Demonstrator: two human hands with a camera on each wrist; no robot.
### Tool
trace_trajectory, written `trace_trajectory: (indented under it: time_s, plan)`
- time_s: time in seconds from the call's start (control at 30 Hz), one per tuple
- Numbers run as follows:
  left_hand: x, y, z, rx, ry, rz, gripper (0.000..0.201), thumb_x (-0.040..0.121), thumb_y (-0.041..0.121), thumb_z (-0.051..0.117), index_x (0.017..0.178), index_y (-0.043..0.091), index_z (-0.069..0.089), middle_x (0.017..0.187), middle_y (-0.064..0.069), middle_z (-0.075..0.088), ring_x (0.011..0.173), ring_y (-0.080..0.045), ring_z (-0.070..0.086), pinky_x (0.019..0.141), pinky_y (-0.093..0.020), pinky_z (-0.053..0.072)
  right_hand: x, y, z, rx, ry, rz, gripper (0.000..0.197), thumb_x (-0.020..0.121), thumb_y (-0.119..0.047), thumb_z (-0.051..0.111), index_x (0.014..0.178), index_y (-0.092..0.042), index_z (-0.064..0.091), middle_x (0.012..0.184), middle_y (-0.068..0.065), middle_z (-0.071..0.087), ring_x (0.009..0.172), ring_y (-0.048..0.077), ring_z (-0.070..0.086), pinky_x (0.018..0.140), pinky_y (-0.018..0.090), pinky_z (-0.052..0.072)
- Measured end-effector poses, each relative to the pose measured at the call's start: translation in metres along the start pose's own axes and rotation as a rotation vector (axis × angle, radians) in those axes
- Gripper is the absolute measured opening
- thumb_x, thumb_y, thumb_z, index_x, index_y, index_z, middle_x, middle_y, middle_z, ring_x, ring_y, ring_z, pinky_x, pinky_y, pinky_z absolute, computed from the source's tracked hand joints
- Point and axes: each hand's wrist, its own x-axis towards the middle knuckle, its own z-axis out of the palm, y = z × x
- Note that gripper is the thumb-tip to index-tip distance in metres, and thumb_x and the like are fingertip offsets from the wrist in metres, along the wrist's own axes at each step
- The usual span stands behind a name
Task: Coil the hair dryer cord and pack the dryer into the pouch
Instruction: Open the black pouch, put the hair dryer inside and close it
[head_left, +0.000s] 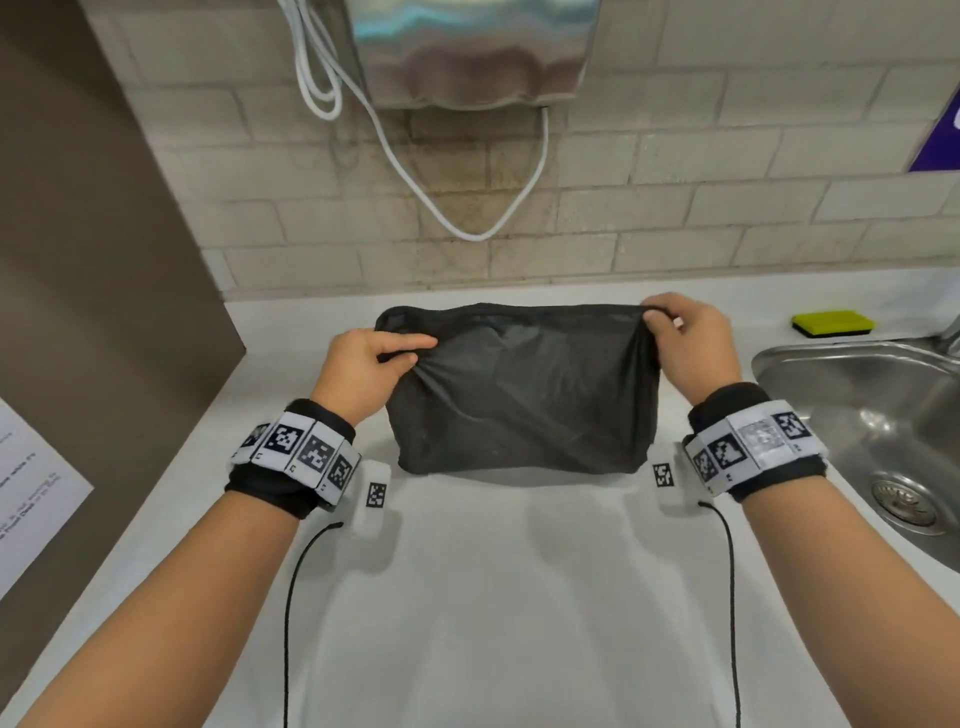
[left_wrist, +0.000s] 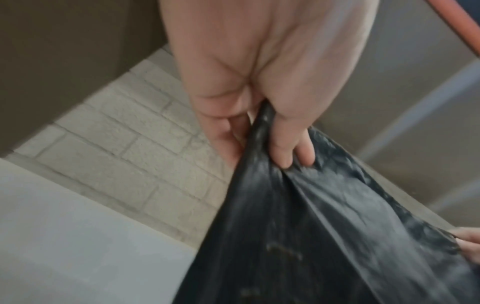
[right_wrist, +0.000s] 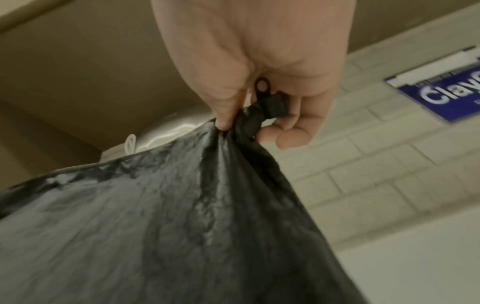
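Pouch (head_left: 519, 389) is sitting on the white desk (head_left: 493, 597) right in front of the tiled wall, and it looks bulgy enough that I'd guess the dryer and its cord are already inside, though the fabric's dark and I can't actually see them. Left hand (head_left: 363, 366) has a bunch of fabric pinched at the top left corner, pulling it taut. Right hand (head_left: 685, 343) is clamped on the top right corner, and the right wrist view shows the little black zipper pull (right_wrist: 263, 85) tucked between its fingers. Makes sense to hold it like that: stretch the top edge straight from both ends so the zip runs without snagging. Can't tell if the zip is fully closed or not. Off to the right there's a steel sink (head_left: 857, 426) and a yellow sponge (head_left: 834, 322), both well clear of the pouch.
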Motion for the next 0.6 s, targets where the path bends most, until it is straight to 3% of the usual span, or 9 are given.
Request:
trace_trajectory:
  time_s: [0.03,0.1,0.17,0.27,0.37,0.5,0.53,0.6]
  plan:
    - [0.002,-0.001,-0.007,0.008,-0.020,-0.013,0.028,0.086,0.002,0.058,0.106,0.018,0.069,0.106,-0.002,0.067,0.100,-0.007,0.057,0.080,0.007,0.034,0.005,-0.006,-0.001,0.023,-0.004,-0.031,0.021,0.089,-0.007,0.051,0.100,-0.004,0.068,0.096,0.007,0.065,0.086,0.014,0.056,0.087,0.027,0.047]
    - [0.003,-0.003,-0.021,0.047,-0.012,-0.031,0.028,0.087,0.001,0.057,0.107,0.016,0.070,0.106,0.000,0.067,0.100,-0.006,0.056,0.077,0.009,0.033,0.012,-0.017,0.001,0.070,-0.051,-0.080,0.021,0.088,-0.004,0.051,0.099,-0.003,0.069,0.097,0.005,0.065,0.078,0.000,0.057,0.074,0.007,0.044]
    - [0.004,-0.006,-0.035,0.101,0.015,-0.048,0.029,0.088,0.001,0.054,0.108,0.015,0.069,0.106,0.002,0.066,0.099,-0.005,0.055,0.076,0.006,0.033,0.017,-0.026,0.009,0.102,-0.097,-0.111,0.021,0.088,-0.001,0.051,0.099,-0.002,0.068,0.097,0.003,0.063,0.075,-0.007,0.056,0.064,-0.003,0.038]
    - [0.005,-0.014,-0.056,0.155,0.044,-0.099,0.031,0.089,0.000,0.052,0.109,0.016,0.069,0.113,-0.003,0.067,0.102,-0.010,0.057,0.085,-0.007,0.035,0.022,-0.039,0.031,0.118,-0.166,-0.155,0.021,0.088,-0.001,0.052,0.101,-0.001,0.068,0.098,0.004,0.062,0.090,0.011,0.056,0.068,-0.005,0.038]
    - [0.008,-0.028,-0.077,0.220,0.048,-0.187,0.032,0.088,-0.001,0.052,0.108,0.016,0.070,0.115,-0.007,0.067,0.108,-0.017,0.060,0.088,-0.011,0.036,0.026,-0.052,0.056,0.142,-0.281,-0.178,0.017,0.086,-0.002,0.056,0.097,-0.004,0.069,0.090,0.002,0.063,0.079,0.008,0.057,0.064,0.005,0.044]
    - [0.012,-0.055,-0.105,0.262,0.091,-0.300,0.033,0.086,-0.003,0.051,0.103,0.017,0.072,0.103,-0.010,0.070,0.086,-0.019,0.061,0.072,-0.006,0.041,0.037,-0.067,0.091,0.165,-0.445,-0.220,0.016,0.082,-0.001,0.062,0.095,-0.007,0.070,0.084,-0.002,0.064,0.060,-0.012,0.055,0.056,0.003,0.042]
    - [0.014,-0.062,-0.112,0.275,0.091,-0.330,0.033,0.086,-0.002,0.051,0.102,0.018,0.072,0.098,-0.010,0.071,0.082,-0.019,0.059,0.064,-0.001,0.040,0.040,-0.070,0.100,0.167,-0.466,-0.237,0.016,0.081,0.000,0.062,0.094,-0.007,0.070,0.083,-0.002,0.064,0.060,-0.014,0.054,0.057,0.002,0.041]
    - [0.020,-0.071,-0.124,0.320,0.072,-0.402,0.033,0.087,-0.001,0.051,0.101,0.019,0.073,0.090,-0.009,0.069,0.077,-0.021,0.057,0.055,-0.003,0.041,0.047,-0.077,0.116,0.158,-0.497,-0.281,0.013,0.079,0.001,0.063,0.087,-0.009,0.068,0.078,-0.004,0.061,0.060,-0.012,0.052,0.061,0.002,0.040]
